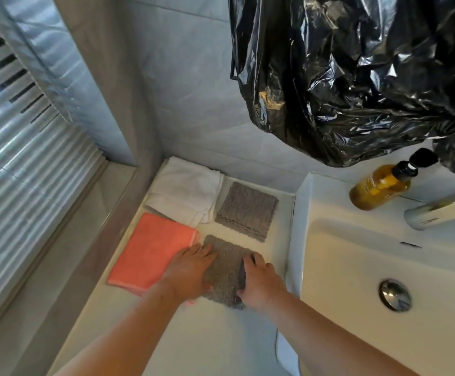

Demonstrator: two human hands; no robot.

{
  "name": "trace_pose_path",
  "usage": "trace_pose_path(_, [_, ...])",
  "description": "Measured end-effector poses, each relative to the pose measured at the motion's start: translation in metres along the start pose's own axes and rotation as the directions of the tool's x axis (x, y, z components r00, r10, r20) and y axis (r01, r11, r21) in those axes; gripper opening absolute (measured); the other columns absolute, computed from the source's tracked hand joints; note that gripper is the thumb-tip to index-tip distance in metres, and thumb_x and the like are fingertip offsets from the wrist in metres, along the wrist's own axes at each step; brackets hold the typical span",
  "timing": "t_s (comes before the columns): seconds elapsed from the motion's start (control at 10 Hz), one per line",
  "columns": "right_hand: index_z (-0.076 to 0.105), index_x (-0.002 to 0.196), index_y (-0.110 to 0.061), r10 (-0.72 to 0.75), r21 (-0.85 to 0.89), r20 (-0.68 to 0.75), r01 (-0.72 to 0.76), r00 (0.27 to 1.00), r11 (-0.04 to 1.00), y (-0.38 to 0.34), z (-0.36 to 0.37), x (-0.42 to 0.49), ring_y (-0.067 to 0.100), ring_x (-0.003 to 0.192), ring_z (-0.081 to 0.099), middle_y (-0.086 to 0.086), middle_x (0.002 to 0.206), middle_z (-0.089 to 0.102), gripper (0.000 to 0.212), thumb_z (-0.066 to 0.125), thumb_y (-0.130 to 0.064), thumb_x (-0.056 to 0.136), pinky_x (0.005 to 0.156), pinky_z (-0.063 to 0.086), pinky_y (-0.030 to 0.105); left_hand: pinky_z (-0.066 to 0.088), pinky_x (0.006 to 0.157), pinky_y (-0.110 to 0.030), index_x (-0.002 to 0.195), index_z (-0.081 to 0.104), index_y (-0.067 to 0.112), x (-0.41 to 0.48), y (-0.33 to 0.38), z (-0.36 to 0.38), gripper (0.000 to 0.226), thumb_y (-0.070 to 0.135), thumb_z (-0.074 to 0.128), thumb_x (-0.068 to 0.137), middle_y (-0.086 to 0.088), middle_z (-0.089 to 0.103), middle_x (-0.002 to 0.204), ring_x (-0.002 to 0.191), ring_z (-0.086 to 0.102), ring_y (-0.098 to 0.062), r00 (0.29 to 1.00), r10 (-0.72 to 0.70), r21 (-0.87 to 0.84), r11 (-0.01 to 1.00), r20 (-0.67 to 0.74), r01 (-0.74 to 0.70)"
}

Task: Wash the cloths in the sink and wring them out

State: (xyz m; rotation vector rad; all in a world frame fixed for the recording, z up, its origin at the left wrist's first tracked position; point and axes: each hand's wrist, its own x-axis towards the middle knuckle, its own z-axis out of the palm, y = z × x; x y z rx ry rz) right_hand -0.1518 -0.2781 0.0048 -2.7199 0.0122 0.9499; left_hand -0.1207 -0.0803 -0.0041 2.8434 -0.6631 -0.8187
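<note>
The left hand (187, 270) lies flat, its grip open, pressing the near grey cloth (225, 270) beside the orange cloth (150, 253). The right hand (260, 280) has its grip curled round that cloth's right edge. The cloths lie on the white table (221, 343), left of the sink (356, 267), below a black bag (356, 77). Both forearms reach forward.

Daylit slatted blinds (17, 172) flank a grey tiled wall (188, 90); black plastic bag (356, 77) hangs upper right.

1. On the worktop (221, 335): towel (185, 185) back left, far cloth (246, 210) just right of it.
2. Up front, left cloth (150, 248), with near cloth (226, 270) touching its right.
3. Sink (356, 267) sits right; bottle (378, 185) on its back rim.
</note>
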Motion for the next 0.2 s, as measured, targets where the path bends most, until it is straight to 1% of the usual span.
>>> trace_pose_path(0.1, [0.033,0.152,-0.018,-0.051,0.208,-0.056,0.062,0.997,0.976,0.003,-0.017,-0.012,0.030,0.133,0.044,0.008,0.151,0.039,0.062,0.055,-0.034,0.095,0.109,0.044,0.041,0.038,0.109,-0.030,0.144,0.051,0.022,-0.015,0.006,-0.014,0.057,0.037,0.061,0.091,-0.002,0.052,0.146,0.132,0.050,-0.022,0.993,-0.065,-0.181,0.982,-0.101,0.046])
trace_pose_path(0.2, [0.048,0.142,-0.018,-0.103,0.251,-0.109,0.128,0.989,0.960,0.007,-0.030,-0.032,0.025,0.125,0.053,0.006,0.140,0.053,0.045,0.051,-0.031,0.099,0.104,0.047,0.037,0.048,0.087,-0.029,0.129,0.061,0.019,-0.034,0.015,-0.028,0.039,0.032,0.060,0.092,0.000,0.063,0.119,0.106,0.061,-0.019,0.983,-0.156,-0.296,0.947,-0.091,0.123])
